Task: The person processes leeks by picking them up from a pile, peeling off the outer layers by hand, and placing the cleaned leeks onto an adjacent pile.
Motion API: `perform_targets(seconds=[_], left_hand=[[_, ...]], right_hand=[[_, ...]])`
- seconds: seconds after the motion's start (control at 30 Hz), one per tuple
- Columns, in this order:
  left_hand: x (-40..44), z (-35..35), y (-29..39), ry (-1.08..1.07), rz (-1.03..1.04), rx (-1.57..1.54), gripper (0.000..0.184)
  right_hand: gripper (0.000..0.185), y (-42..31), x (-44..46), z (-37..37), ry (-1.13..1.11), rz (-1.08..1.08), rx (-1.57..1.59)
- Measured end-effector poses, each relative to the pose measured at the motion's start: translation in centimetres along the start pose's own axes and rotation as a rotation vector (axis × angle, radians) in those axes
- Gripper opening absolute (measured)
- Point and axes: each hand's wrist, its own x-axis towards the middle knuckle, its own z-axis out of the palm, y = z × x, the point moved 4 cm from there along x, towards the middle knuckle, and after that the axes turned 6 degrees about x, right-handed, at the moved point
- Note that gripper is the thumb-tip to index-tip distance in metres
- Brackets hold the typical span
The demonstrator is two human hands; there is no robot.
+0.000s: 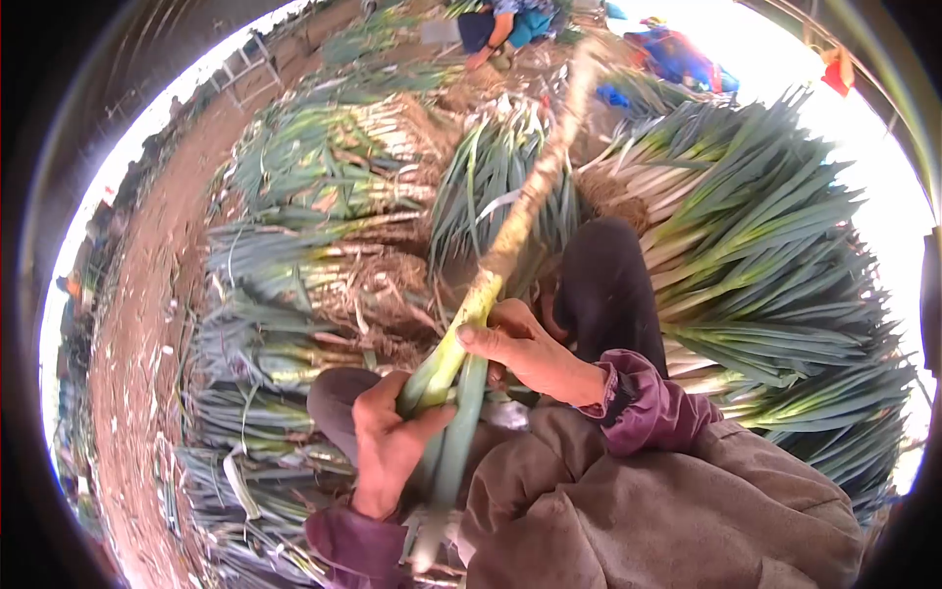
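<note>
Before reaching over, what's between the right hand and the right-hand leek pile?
Head view: a dark-trousered knee, between right hand and leek pile.

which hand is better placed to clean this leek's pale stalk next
Probably the right hand: it pinches the leek nearer its pale stalk, while the left hand holds the green leaves.

Far ahead, a person (510, 25) in blue; left, a white frame (245, 71) on brown ground (157, 265).
</note>
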Motion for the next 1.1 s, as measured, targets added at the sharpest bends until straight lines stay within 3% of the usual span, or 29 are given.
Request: perform_targets(seconds=[0.07,0.13,0.2,0.3,0.33,0.4,0.47,0.5,0.53,0.6,0.63,0.73,0.9,1.1], left_hand=[[-0.7,1.8,-3.0,-0.027,-0.141,-0.309,0.019],[-1.2,2.2,-2.7,-0.008,-0.227,-0.412,0.014],[-1.2,2.7,-3.0,0.021,-0.339,-0.583,0.013],[-0.7,1.5,-6.5,0.188,-0.319,-0.204,0.017],[-0.6,0.9,-7.5,0.260,-0.320,-0.045,0.018],[-0.2,-0.9,-9.7,0.396,-0.359,-0.075,0.024],[-0.1,-2.7,-10.6,0.368,-0.310,-0.146,0.018],[-0.1,-2.8,-11.4,0.432,-0.362,-0.304,0.022],[-0.2,-2.8,-11.9,0.422,-0.391,-0.369,0.022],[-0.8,-2.4,-12.4,0.388,-0.452,-0.509,0.022],[-1.3,-2.5,-12.2,0.309,-0.497,-0.562,0.020],[-1.7,-1.6,-10.6,0.162,-0.485,-0.648,0.021],[-1.9,0.9,-7.8,-0.137,-0.377,-0.944,0.021],[-2.7,2.3,-5.0,-0.224,-0.374,-0.877,0.018]], right_hand=[[0.038,1.3,0.7,0.5,-0.047,-0.064,-0.155],[0.045,2.6,1.2,1.0,-0.035,-0.171,-0.291],[0.033,4.3,1.1,1.0,0.020,-0.130,-0.236],[0.028,2.9,-0.3,1.5,0.052,0.040,-0.194],[0.029,1.4,-1.0,1.7,-0.147,-0.190,-0.353],[0.024,-0.9,-3.2,1.8,-0.260,-0.173,-0.342],[0.021,-1.2,-4.2,1.5,-0.293,-0.224,-0.333],[0.018,-1.1,-3.7,1.6,-0.247,-0.372,-0.411],[0.022,-0.3,-3.4,0.9,-0.315,-0.113,-0.548],[0.028,3.3,-1.5,-0.7,-0.304,0.079,-0.765],[0.033,3.6,-1.5,-0.9,-0.264,0.071,-1.063],[0.033,3.7,-1.5,-0.2,-0.190,-0.278,-1.217],[0.032,2.4,0.9,2.9,-0.155,-0.349,-0.821],[0.019,1.6,1.8,4.8,0.025,-0.607,-0.664]])
